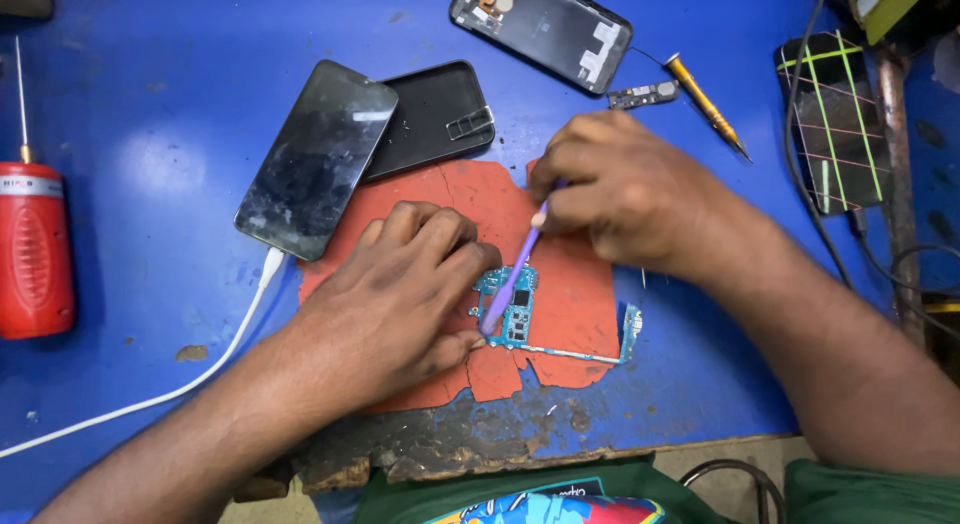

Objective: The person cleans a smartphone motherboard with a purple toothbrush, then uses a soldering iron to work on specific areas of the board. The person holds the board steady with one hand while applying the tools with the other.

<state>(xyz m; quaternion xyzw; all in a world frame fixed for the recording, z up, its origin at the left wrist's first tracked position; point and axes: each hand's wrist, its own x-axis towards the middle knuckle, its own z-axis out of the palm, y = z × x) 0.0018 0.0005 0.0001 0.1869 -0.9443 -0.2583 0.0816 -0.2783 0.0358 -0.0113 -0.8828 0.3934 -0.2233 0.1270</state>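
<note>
While the circuit board is pinned flat on the torn red mat near the front edge of the blue bench, it is steadied by the left hand, whose fingers are pressed down at the board's left edge rather than closed around it; this appears to be done so that the board cannot slide under the tool. A purple brush-like tool is pinched in the right hand, held slanted with its lower end resting on the board's upper left part. The mat seems to be laid beneath as a protective working surface.

Behind the left hand a phone is laid face up, with a white cable plugged into its lower end and led off to the left. A black back cover is partly tucked under it. Farther back an opened phone housing is seen, with a small module and a yellow-handled screwdriver beside it. A red canister is placed at the left edge, and a phone with a taped screen at the right among dark cables. The board's left part is hidden by the left hand's fingers.
</note>
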